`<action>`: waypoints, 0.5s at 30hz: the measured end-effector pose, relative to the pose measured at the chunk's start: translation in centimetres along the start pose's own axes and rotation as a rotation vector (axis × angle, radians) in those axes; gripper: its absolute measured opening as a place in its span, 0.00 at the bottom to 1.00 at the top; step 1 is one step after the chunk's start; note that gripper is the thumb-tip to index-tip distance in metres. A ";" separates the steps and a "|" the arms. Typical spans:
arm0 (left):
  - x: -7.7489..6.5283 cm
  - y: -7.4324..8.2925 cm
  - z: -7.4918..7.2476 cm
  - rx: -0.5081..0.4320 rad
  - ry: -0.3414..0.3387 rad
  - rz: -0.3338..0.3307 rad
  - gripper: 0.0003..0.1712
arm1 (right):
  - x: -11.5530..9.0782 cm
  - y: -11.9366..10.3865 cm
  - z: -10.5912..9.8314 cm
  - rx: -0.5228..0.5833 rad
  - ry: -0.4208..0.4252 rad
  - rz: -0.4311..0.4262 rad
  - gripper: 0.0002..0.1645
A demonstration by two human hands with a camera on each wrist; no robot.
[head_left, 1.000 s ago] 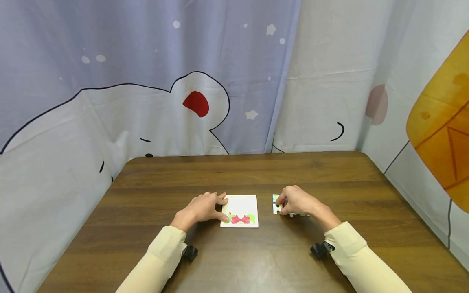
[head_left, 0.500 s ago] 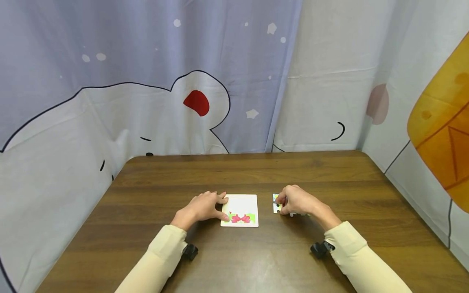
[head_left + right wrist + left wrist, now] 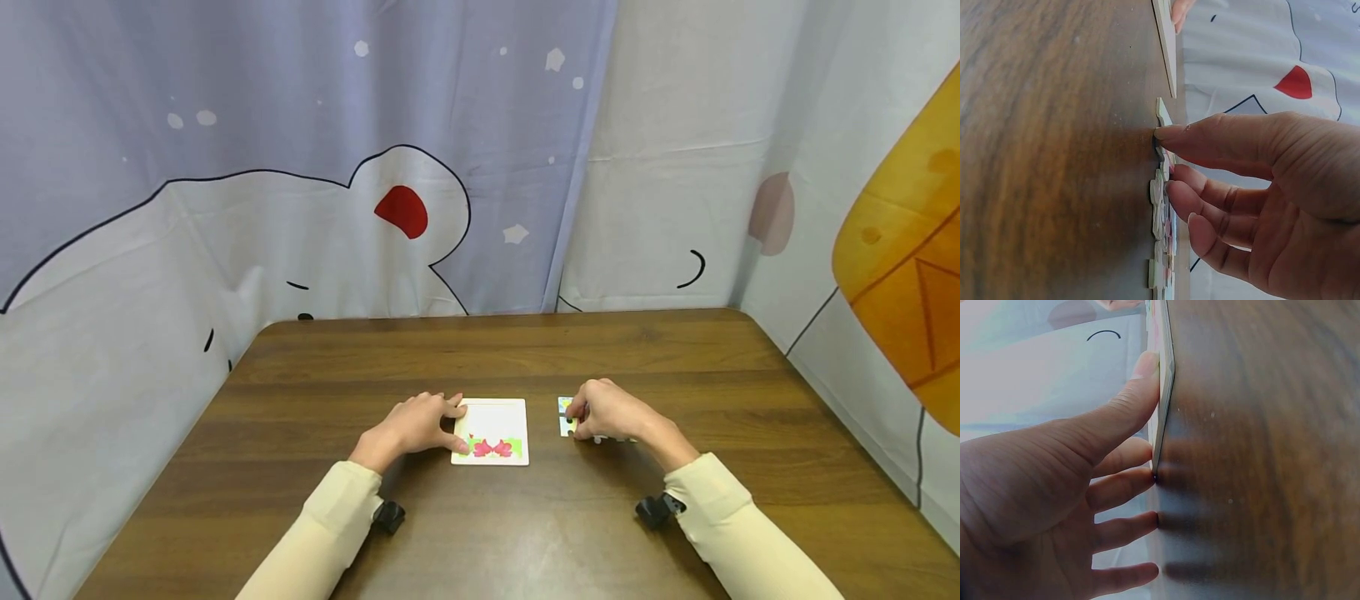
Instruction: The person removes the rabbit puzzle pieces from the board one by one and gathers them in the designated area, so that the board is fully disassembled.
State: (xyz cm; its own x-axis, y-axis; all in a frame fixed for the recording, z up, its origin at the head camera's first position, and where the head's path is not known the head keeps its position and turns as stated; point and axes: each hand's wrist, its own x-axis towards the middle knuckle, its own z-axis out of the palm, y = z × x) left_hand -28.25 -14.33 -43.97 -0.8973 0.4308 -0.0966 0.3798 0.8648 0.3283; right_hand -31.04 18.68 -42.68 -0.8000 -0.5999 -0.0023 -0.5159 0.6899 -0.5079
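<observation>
In the head view my left hand (image 3: pixel 417 427) is at the left side of a square white puzzle board (image 3: pixel 491 421) with red flowers and green along its near edge. The thumb lies on the board; in the left wrist view the index finger (image 3: pixel 1125 456) meets its edge and the other fingers are spread over the table. My right hand (image 3: pixel 611 412) bends over flat, colourful jigsaw puzzle pieces (image 3: pixel 565 427) to the right. Thumb and curled fingers pinch one puzzle piece (image 3: pixel 1164 156) at its edge; the hand hides several pieces in the head view.
Both things lie on a dark brown wooden table (image 3: pixel 480 350). A printed curtain (image 3: pixel 300 233) hangs behind its far edge and along the sides. Each wrist wears a small black camera (image 3: pixel 388 517) below a cream sleeve (image 3: pixel 322 525).
Almost nothing moves. The right hand's fingers shift very slightly over the pieces; the left hand and the board stay put.
</observation>
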 end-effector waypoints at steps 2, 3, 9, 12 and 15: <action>0.0 0.0 0.0 -0.005 -0.001 -0.001 0.44 | 0.0 0.0 0.0 0.004 -0.005 0.000 0.13; 0.0 0.0 0.0 -0.006 -0.002 -0.001 0.44 | 0.0 0.0 0.1 0.007 -0.008 -0.001 0.12; 0.0 -0.1 0.0 -0.005 -0.008 -0.003 0.44 | 0.0 0.1 0.1 0.012 -0.016 -0.018 0.11; 0.0 0.0 0.0 -0.002 -0.007 -0.002 0.43 | 0.0 0.1 0.0 0.016 -0.019 -0.013 0.11; -0.1 0.0 0.0 0.004 -0.004 0.000 0.43 | 0.0 0.2 0.0 0.020 -0.017 -0.010 0.11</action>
State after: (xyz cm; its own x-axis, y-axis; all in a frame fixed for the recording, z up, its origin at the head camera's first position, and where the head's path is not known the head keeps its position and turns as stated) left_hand -28.21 -14.37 -43.93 -0.8964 0.4317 -0.1009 0.3804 0.8659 0.3248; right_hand -31.13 18.77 -42.81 -0.7894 -0.6137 -0.0118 -0.5176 0.6759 -0.5247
